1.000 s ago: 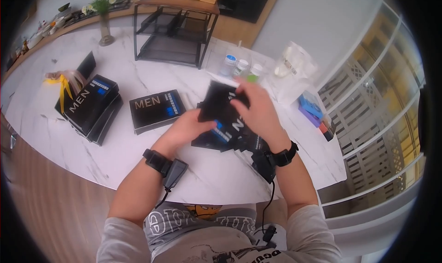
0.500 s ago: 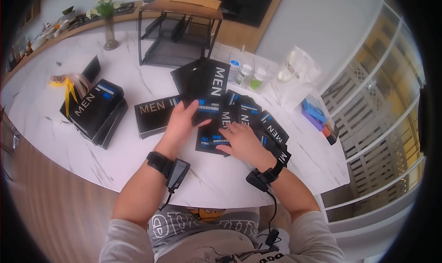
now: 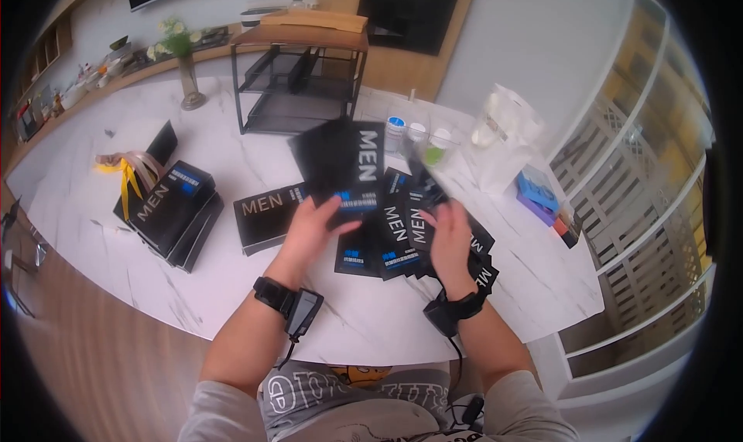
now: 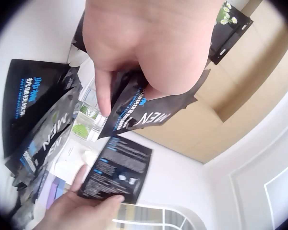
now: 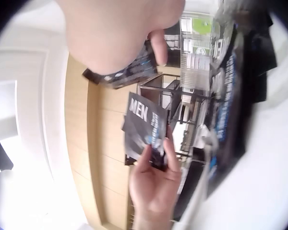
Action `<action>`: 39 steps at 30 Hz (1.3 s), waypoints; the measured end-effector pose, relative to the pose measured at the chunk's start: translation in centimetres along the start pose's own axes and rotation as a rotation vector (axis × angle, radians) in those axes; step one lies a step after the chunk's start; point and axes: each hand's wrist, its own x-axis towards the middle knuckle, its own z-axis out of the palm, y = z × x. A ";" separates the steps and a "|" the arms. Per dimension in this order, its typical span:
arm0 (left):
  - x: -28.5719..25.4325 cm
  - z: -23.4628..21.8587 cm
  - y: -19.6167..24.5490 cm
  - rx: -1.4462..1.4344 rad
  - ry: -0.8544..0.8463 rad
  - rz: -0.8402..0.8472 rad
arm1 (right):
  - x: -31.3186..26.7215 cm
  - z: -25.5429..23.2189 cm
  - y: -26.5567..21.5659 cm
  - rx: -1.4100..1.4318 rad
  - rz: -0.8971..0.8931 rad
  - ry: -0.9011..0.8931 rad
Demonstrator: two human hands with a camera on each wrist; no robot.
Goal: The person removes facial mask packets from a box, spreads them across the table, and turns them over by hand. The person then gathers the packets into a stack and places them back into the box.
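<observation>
Over that white marbled table [image 3: 371, 314], the left hand [image 3: 309, 229] grips black MEN pouches [image 3: 333, 159], the right hand [image 3: 453, 244] another pouch [image 4: 120, 167] (small print showing).

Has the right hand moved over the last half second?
Yes: in the head view, the right hand has swung its fingers rightward, from left of the green-labelled bottle to roughly below it in the picture.
</observation>
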 end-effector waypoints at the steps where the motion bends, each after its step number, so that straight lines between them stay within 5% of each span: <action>1: -0.2 0.2 -0.7 0.007 -0.070 -0.037 | -0.2 -0.1 -0.3 -0.163 -0.227 -0.119; 2: -0.4 0.5 -1.4 0.015 -0.143 -0.081 | -0.6 0.0 -0.7 -0.330 -0.446 -0.235; 5: -1.5 2.0 -1.8 0.020 -0.261 -0.141 | -1.0 0.7 -0.3 -0.439 -0.510 -0.370; 14: -1.9 2.3 -2.1 0.288 -0.117 -0.151 | -1.4 0.2 0.8 -0.326 -0.374 -0.352; 17: -1.1 1.4 -3.0 0.355 -0.088 -0.120 | -1.5 0.2 0.5 -0.258 -0.284 -0.071; 20: -0.9 0.9 -3.4 0.387 -0.108 -0.099 | -1.3 0.6 1.7 0.436 0.214 -0.202; 24: -1.2 0.8 -3.1 0.471 -0.160 -0.068 | -1.7 0.1 2.3 0.391 0.437 -0.298; 39: -0.2 -0.5 -2.7 0.456 -0.224 -0.026 | -1.8 -0.1 2.3 0.306 0.342 -0.250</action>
